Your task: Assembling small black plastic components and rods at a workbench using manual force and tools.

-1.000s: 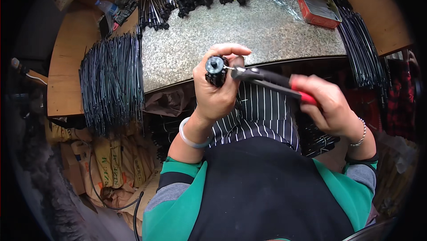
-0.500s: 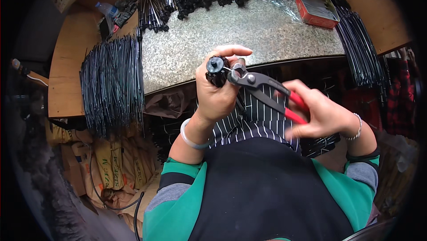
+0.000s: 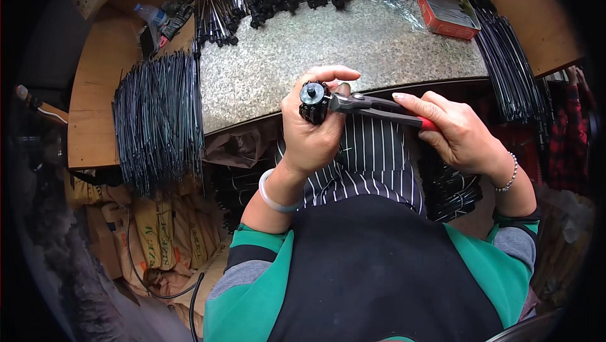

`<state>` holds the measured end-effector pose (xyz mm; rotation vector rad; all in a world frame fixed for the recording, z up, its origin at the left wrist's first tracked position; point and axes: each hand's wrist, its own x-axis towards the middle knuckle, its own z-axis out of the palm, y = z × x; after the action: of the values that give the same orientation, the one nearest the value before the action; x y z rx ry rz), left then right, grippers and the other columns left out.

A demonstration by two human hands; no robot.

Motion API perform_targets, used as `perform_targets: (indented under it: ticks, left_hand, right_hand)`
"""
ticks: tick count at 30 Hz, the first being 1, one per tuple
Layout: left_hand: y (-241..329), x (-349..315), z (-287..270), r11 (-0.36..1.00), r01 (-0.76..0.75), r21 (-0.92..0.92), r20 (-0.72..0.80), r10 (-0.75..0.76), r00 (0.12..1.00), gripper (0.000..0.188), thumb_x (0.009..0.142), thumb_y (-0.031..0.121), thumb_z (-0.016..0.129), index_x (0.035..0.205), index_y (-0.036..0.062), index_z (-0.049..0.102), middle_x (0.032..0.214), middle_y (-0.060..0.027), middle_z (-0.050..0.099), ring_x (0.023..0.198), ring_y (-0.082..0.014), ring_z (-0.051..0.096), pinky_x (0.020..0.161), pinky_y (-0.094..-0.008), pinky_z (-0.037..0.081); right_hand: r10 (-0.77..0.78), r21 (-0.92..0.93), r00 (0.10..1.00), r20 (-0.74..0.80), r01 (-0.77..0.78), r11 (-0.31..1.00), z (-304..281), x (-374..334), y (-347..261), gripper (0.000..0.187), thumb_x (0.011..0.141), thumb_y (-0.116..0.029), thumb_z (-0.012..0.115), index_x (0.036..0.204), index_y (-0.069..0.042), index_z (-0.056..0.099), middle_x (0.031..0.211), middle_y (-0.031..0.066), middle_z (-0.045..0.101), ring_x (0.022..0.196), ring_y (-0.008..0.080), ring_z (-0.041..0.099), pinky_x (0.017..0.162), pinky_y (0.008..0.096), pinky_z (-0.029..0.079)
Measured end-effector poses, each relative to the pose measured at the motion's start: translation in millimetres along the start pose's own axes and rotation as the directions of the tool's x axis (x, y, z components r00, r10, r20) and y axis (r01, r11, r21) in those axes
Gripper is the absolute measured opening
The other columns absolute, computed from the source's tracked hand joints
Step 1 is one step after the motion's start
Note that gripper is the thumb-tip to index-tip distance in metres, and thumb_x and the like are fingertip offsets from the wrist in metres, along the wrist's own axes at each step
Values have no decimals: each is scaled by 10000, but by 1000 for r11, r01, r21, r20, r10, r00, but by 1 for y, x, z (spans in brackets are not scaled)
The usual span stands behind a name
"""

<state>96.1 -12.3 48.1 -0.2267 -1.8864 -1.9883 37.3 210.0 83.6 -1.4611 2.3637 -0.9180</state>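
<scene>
Tabletop (image 3: 303,39) beyond pliers (image 3: 360,103) between hands (image 3: 310,143) (image 3: 464,135)

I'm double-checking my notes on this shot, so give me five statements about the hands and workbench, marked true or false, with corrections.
1. The left hand holds a black piece with a round grey end. True.
2. The pliers lie on the tabletop. False: the right hand holds the pliers.
3. A red tin sits toward the right of the speckled tabletop. True.
4. The pale bangle is on the right wrist. False: the pale bangle is on the left wrist.
5. A plastic bottle is on the left side. True.
</scene>
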Motion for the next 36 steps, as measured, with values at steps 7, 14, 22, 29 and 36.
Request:
perform_targets:
  ticks: [7,14,22,29,36]
  left_hand:
    - [-1,4,5,999,-7,54,111,1,994,233,844,35,556,1048,-72,525,680,42,477,556,-2,395,487,-144,307]
    - [14,18,-7,964,199,-174,97,-185,978,408,865,56,502,1248,-53,414,619,37,449,505,-28,395,506,-190,358]
    - [0,39,-36,751,69,-657,37,-59,998,388,947,230,433,1266,14,389,628,25,398,587,-81,461,640,-276,441]
    - [-27,32,9,357,219,-908,19,-488,872,487,898,527,393,1029,77,528,926,-67,593,914,-144,553,796,-334,477]
    - [15,32,10,939,-262,221,-125,293,948,236,833,170,634,996,11,570,945,-74,559,807,-159,544,705,-263,439]
  right_hand:
    - [-15,-249,995,-102,-11,968,-12,-11,14,297,769,-238,643,912,-3,532,717,121,529,609,304,557,547,355,456]
    - [-55,-448,988,-143,-15,894,-24,10,25,340,770,-306,638,910,-23,511,776,124,530,690,298,569,587,369,450]
    - [146,-632,887,-438,-420,652,14,9,130,474,787,-239,632,1191,-59,463,1071,161,516,985,321,510,805,402,411]
    - [100,631,778,-620,419,654,55,82,27,783,811,-417,619,1379,-51,223,1288,216,431,1201,277,430,995,416,350]
    - [-33,638,856,-516,410,652,21,118,9,237,920,-63,476,1144,15,466,1047,103,564,966,161,573,833,305,476]
